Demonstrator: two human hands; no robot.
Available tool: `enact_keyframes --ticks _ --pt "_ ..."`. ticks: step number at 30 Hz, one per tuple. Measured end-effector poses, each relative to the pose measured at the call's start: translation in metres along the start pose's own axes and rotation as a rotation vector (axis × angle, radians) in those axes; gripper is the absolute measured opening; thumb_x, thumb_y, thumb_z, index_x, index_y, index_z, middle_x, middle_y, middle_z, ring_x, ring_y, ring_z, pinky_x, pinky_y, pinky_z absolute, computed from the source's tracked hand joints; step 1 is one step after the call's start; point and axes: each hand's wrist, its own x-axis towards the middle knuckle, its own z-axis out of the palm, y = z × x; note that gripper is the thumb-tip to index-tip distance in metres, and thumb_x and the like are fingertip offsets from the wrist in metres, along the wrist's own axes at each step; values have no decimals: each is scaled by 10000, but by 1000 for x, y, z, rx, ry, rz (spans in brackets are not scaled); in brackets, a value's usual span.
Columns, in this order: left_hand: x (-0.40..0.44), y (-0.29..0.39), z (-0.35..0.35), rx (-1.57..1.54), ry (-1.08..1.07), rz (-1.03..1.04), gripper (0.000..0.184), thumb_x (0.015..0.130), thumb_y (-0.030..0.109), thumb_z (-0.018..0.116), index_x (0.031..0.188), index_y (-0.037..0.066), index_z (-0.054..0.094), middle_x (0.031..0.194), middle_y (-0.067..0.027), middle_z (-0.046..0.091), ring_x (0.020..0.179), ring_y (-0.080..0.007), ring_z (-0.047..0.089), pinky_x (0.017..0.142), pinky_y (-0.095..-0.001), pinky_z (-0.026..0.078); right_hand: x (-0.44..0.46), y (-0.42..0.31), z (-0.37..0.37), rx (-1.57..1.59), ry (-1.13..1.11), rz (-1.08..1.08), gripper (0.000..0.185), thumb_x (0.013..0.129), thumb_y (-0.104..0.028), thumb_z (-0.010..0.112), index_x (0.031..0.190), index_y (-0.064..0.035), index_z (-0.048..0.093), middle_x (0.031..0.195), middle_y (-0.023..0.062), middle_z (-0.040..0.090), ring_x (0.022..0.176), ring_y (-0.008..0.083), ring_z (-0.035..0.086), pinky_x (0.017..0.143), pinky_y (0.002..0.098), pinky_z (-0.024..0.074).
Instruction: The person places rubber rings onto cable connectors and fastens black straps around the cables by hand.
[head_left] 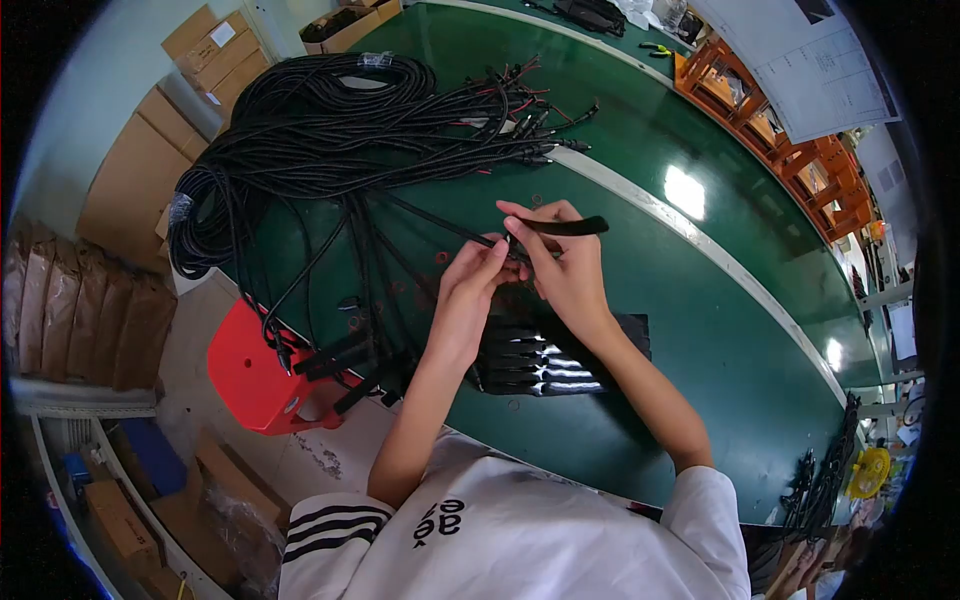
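My left hand (470, 290) is closed on a black cable (440, 223) near its end, thumb against fingers, above the green table. Close beside it, my right hand (566, 268) pinches a flat black strip (580, 227), whose free end sticks out to the right. The fingertips of both hands nearly meet, and they partly hide the cable end and the strip's other end. Below my hands lies a row of shiny black flat pieces (515, 362). Several black strips (345, 365) hang at the table's near edge, left of my left forearm.
A large bundle of black cables (330, 140) with connectors and red wire ends covers the table's far left. A red stool (245, 365) stands at the near edge. A pale strip (700, 232) crosses the green table (720, 340). Wooden racks (775, 130) line the far side.
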Motion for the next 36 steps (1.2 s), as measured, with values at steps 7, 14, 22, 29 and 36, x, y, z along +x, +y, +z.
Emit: enact_keyframes --ticks 7,14,22,29,36 --pt "3 -1 -3 -11 -70 -88 253 1029 208 480 1232 65 528 1084 -26 600 967 -137 571 874 -304 427 4 12 -4 146 -74 139 202 955 -120 617 1043 31 717 687 62 660 415 58 484 382 241 345" --pt "6 -14 -16 -27 -30 -82 143 1005 228 552 1060 97 563 1005 -5 610 951 -120 595 841 -278 440 6 11 -6 139 -85 167 215 980 -155 587 1071 -11 719 594 7 584 411 30 448 373 219 304" --pt "3 -7 -5 33 -98 -66 284 1041 252 444 1265 79 477 1023 -48 594 945 -154 587 850 -291 420 7 20 -7 233 -162 248 259 1001 -209 566 1147 -44 701 548 -22 533 411 14 414 368 195 253" --pt "2 -8 -3 16 -85 -10 197 1030 210 490 1161 67 527 992 -43 609 920 -141 606 836 -286 453 10 27 -8 241 -160 339 231 962 -191 623 1074 -12 718 588 4 580 429 33 464 370 207 294" --pt "1 -15 -13 -19 135 -88 208 969 191 617 1110 37 613 984 -24 646 929 -102 603 803 -250 463 9 22 -4 178 -72 343 156 921 -127 654 969 -13 751 621 22 631 451 50 524 392 215 369"
